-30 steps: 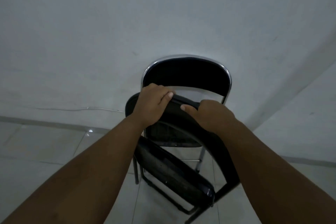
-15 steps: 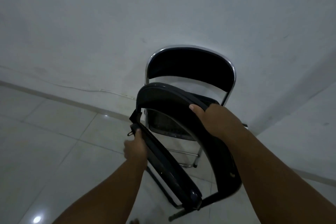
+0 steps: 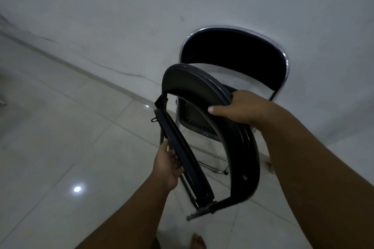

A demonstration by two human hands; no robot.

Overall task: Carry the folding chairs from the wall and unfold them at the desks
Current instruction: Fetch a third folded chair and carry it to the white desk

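I hold a black folded chair (image 3: pixel 194 87) off the floor, tilted, a little way from the wall. My right hand (image 3: pixel 240 108) grips the curved top edge of its backrest, thumb on the near face. My left hand (image 3: pixel 169 163) holds the edge of its folded seat from the left, fingers curled round the rim. A second folding chair (image 3: pixel 238 54) with a chrome frame and black backrest leans against the white wall behind it, its lower part hidden by the chair I hold.
The white wall (image 3: pixel 182 6) meets a pale tiled floor (image 3: pixel 60 147) along a skirting line running down to the right. A thin cable (image 3: pixel 125 74) runs along the wall's base. My bare foot (image 3: pixel 197 241) shows at the bottom edge.
My left hand left the backrest top and took the seat edge lower down. The chair came away from the wall and swung left. My view turned left.
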